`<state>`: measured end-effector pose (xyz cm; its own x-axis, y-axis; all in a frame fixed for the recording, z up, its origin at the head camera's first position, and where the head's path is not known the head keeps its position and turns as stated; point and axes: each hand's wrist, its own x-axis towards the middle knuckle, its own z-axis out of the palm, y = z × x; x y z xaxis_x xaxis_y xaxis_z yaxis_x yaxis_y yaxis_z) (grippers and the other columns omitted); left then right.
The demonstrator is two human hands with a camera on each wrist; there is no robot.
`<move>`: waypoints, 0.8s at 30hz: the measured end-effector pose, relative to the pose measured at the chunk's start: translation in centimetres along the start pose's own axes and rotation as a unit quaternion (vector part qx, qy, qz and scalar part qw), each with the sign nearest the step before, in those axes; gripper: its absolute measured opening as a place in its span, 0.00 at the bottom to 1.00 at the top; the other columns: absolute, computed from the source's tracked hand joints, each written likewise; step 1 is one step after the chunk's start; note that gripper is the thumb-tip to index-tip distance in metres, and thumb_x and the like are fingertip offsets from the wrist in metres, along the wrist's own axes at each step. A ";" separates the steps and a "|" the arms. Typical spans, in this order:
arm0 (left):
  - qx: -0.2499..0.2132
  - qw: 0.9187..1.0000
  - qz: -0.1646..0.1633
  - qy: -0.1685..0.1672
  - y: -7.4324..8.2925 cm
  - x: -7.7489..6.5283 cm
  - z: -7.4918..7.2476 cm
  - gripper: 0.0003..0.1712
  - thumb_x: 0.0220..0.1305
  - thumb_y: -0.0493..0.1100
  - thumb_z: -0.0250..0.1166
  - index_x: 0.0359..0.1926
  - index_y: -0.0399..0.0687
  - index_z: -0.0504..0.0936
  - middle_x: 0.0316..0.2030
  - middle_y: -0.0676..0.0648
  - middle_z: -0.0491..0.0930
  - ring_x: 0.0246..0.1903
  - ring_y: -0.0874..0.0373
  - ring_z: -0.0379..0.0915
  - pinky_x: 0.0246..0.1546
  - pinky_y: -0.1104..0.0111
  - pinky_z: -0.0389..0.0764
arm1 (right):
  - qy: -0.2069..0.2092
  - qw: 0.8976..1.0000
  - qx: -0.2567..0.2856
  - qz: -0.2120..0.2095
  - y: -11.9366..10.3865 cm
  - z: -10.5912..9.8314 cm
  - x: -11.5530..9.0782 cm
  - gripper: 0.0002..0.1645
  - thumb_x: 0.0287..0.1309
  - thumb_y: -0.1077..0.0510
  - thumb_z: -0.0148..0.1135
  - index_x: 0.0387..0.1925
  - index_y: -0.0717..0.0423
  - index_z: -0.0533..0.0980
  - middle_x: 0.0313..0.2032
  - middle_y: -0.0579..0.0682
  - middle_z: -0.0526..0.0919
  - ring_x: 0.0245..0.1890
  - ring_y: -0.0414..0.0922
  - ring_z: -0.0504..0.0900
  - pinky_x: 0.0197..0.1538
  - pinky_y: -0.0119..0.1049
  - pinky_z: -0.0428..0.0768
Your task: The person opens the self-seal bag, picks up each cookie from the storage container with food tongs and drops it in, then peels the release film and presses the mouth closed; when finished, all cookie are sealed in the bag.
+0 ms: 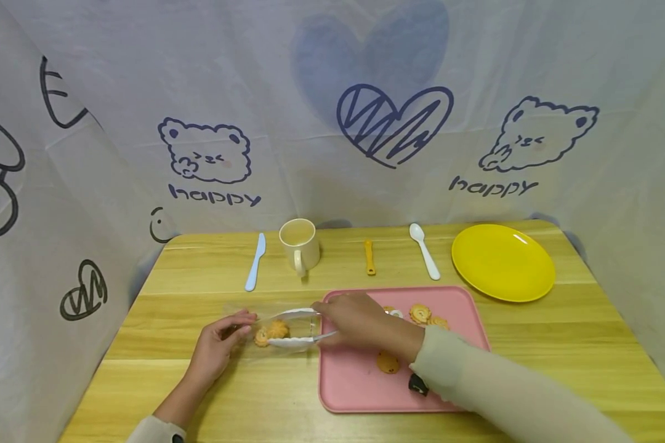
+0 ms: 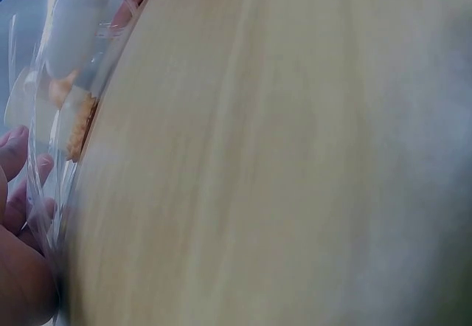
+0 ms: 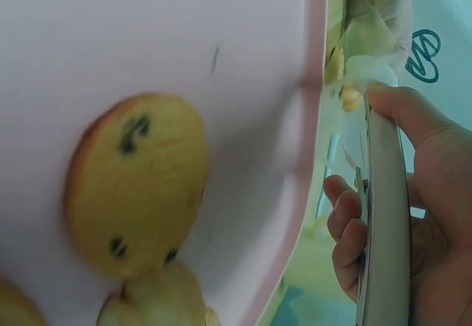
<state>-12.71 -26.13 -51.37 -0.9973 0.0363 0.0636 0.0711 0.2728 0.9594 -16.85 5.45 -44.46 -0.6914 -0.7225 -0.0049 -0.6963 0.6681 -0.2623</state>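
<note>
A pale right sleeve [image 1: 510, 381] lies nearest the head camera, crossing the lower right corner and overlapping the tray. A white cloth [image 1: 288, 74], printed with hearts, bear faces and the word "happy", hangs behind and at both sides. Before it extends the wood-grained surface [image 1: 244, 394]. The pink tray [image 1: 354, 397] rests on this surface, right of centre, and the yellow plate [image 1: 503, 263] sits beyond the tray's far right corner.

The right hand [image 1: 357, 317] is over the tray's left part, its fingers curled round the tongs. The left hand [image 1: 216, 347] is left of the tray, its fingers and thumb holding the left end of the bag. The clear bag [image 1: 302, 330] lies on the surface, between the left hand and the tray. The tongs [image 1: 294, 342] point left, their white ends spread apart within the bag, one on either side of a cookie.

The cream mug [image 1: 305, 249] stands upright near the far edge, handle toward the viewer. The white spoon [image 1: 425, 253] lies to its right, bowl end away; the pale blue knife [image 1: 255, 263] lies to its left, and a short yellow utensil [image 1: 369, 258] between mug and spoon. Two bagged cookies [image 1: 279, 329] touch or overlap; whether the tongs touch them cannot be told. Loose cookies [image 1: 420, 313] lie on the tray, partly hidden by the right arm; the right wrist view shows a round, dark-flecked one [image 3: 136, 186].
</note>
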 end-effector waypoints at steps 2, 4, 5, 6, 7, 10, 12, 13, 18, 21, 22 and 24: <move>0.003 1.000 0.000 0.001 0.0 0.0 0.0 0.13 0.70 0.34 0.67 0.51 0.32 0.86 0.55 0.40 0.85 0.64 0.69 0.71 0.62 0.83 0.73 | -0.001 1.000 -0.006 -0.001 -0.3 0.2 0.3 0.38 0.56 0.34 0.72 0.63 0.48 0.78 0.38 0.45 0.84 0.37 0.41 0.81 0.38 0.40 0.83; 0.006 1.000 0.000 0.002 0.0 -0.1 0.1 0.13 0.70 0.35 0.67 0.52 0.32 0.86 0.56 0.38 0.84 0.63 0.71 0.71 0.62 0.83 0.72 | -0.002 1.000 -0.011 -0.001 -0.6 0.4 0.7 0.39 0.57 0.33 0.72 0.64 0.47 0.78 0.37 0.44 0.83 0.36 0.41 0.80 0.35 0.40 0.82; 0.008 1.000 0.000 0.004 0.1 -0.1 0.1 0.14 0.70 0.35 0.67 0.52 0.32 0.86 0.56 0.37 0.84 0.63 0.72 0.71 0.62 0.84 0.72 | -0.004 1.000 -0.012 0.000 -0.8 0.5 0.8 0.39 0.57 0.33 0.72 0.64 0.47 0.78 0.36 0.44 0.82 0.35 0.41 0.80 0.33 0.39 0.81; 0.008 1.000 0.000 0.004 0.1 -0.1 0.1 0.14 0.70 0.35 0.67 0.53 0.31 0.86 0.57 0.35 0.83 0.62 0.72 0.71 0.61 0.84 0.72 | -0.007 1.000 -0.014 0.002 -0.9 0.6 1.0 0.39 0.57 0.32 0.72 0.64 0.46 0.78 0.35 0.43 0.82 0.34 0.41 0.79 0.32 0.39 0.80; 0.009 1.000 0.001 0.005 0.1 -0.2 0.2 0.14 0.69 0.35 0.67 0.53 0.32 0.86 0.57 0.35 0.83 0.61 0.73 0.71 0.61 0.84 0.72 | -0.009 1.000 -0.014 0.003 -1.1 0.6 1.1 0.39 0.57 0.32 0.72 0.64 0.46 0.77 0.34 0.43 0.81 0.33 0.41 0.79 0.31 0.39 0.79; 0.007 1.000 0.005 0.006 0.2 -0.2 0.3 0.14 0.69 0.35 0.68 0.53 0.31 0.86 0.57 0.33 0.82 0.61 0.74 0.72 0.61 0.84 0.72 | -0.016 1.000 -0.019 0.004 -1.4 0.8 1.5 0.38 0.57 0.32 0.72 0.63 0.45 0.77 0.33 0.43 0.80 0.31 0.41 0.78 0.29 0.38 0.78; 0.005 1.000 0.011 0.006 0.2 -0.2 0.3 0.15 0.69 0.34 0.68 0.53 0.30 0.86 0.56 0.34 0.83 0.60 0.74 0.72 0.61 0.84 0.72 | -0.021 1.000 -0.019 0.006 -1.6 1.0 1.7 0.37 0.56 0.32 0.72 0.62 0.45 0.77 0.34 0.43 0.80 0.31 0.41 0.78 0.29 0.39 0.78; 0.004 1.000 0.015 0.006 0.2 -0.2 0.3 0.15 0.69 0.34 0.68 0.52 0.29 0.86 0.56 0.35 0.84 0.60 0.74 0.73 0.61 0.84 0.73 | -0.023 1.000 -0.020 0.007 -1.7 1.0 1.8 0.37 0.56 0.32 0.72 0.62 0.45 0.77 0.34 0.44 0.81 0.31 0.41 0.78 0.29 0.38 0.78; 0.000 1.000 0.021 0.006 0.0 -0.2 0.2 0.14 0.69 0.34 0.67 0.52 0.29 0.85 0.55 0.34 0.84 0.60 0.74 0.73 0.60 0.84 0.73 | -0.029 0.999 -0.021 0.012 -1.9 1.2 1.9 0.39 0.55 0.32 0.73 0.63 0.46 0.77 0.38 0.46 0.83 0.32 0.41 0.79 0.30 0.39 0.79; 0.001 1.000 0.017 0.005 0.0 -0.2 0.2 0.15 0.69 0.34 0.68 0.53 0.29 0.85 0.56 0.32 0.83 0.60 0.74 0.73 0.60 0.84 0.74 | -0.028 0.999 -0.021 0.013 -1.9 1.1 1.8 0.40 0.55 0.32 0.73 0.64 0.46 0.76 0.38 0.46 0.83 0.32 0.41 0.79 0.31 0.39 0.79; 0.001 1.000 0.015 0.005 0.0 -0.2 0.2 0.15 0.69 0.34 0.68 0.53 0.29 0.85 0.56 0.32 0.82 0.60 0.74 0.73 0.60 0.84 0.74 | -0.027 0.999 -0.022 0.013 -1.8 1.1 1.7 0.41 0.55 0.32 0.73 0.64 0.46 0.76 0.38 0.46 0.83 0.32 0.42 0.79 0.31 0.39 0.79; 0.001 1.000 0.012 0.005 0.1 -0.2 0.2 0.15 0.69 0.34 0.68 0.53 0.29 0.85 0.57 0.31 0.82 0.61 0.74 0.72 0.60 0.84 0.74 | -0.024 0.999 -0.022 0.013 -1.8 1.0 1.6 0.42 0.54 0.32 0.73 0.64 0.47 0.76 0.38 0.46 0.83 0.33 0.42 0.79 0.31 0.39 0.80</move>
<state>-12.49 -25.88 -51.36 -0.9954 0.0338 0.0891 0.0950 0.2743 0.9569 -16.54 2.92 -44.96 -0.6995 -0.7123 -0.0570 -0.6876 0.6927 -0.2179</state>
